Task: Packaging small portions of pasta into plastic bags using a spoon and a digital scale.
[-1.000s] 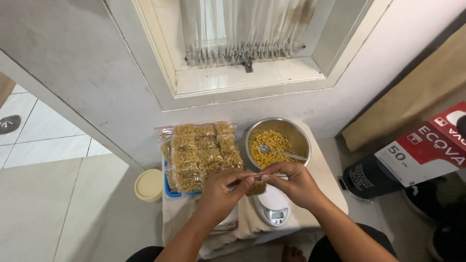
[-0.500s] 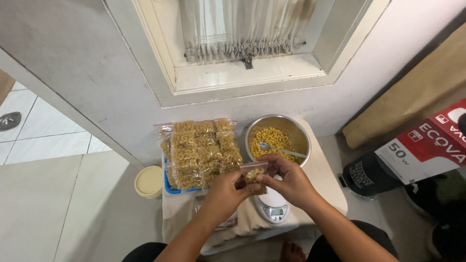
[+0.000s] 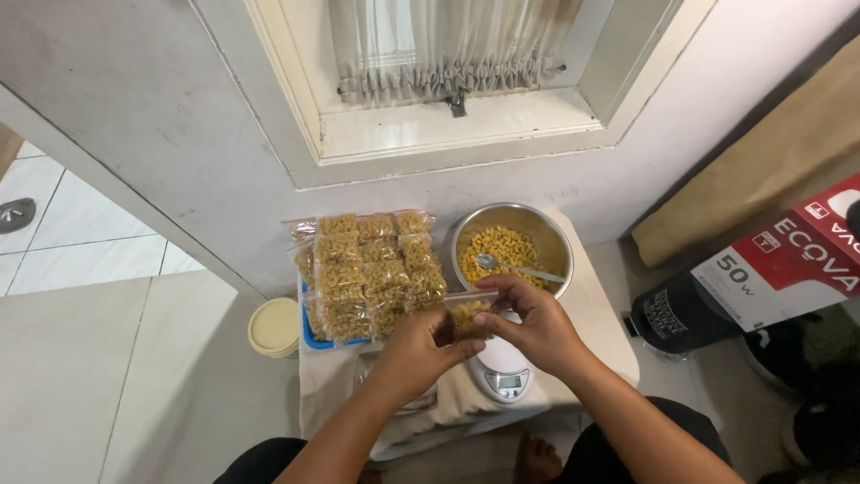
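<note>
Both hands pinch one small clear bag of pasta (image 3: 468,315) above white scale (image 3: 502,369): left hand (image 3: 419,348) grips its left edge, right hand (image 3: 530,324) its top right. Steel bowl (image 3: 511,246) with spoon (image 3: 518,266) just behind; filled packets (image 3: 372,269) stacked left.

We held a small clear bag (image 3: 468,314) of yellow pasta pieces between both hands, our left hand (image 3: 414,345) gripping its lower left side and our right hand (image 3: 528,324) pinching its top edge, just above a small white kitchen scale (image 3: 503,369). Beyond our hands sat a steel bowl (image 3: 511,246) of the same pasta with a spoon (image 3: 515,266) lying in it, and to its left a stack of filled bags (image 3: 369,269) rested on a blue tray (image 3: 309,333). Everything stood on a small cloth-covered table (image 3: 602,323) below a window sill (image 3: 466,121), with a round cream lid (image 3: 274,326) on the floor to the left.
</note>
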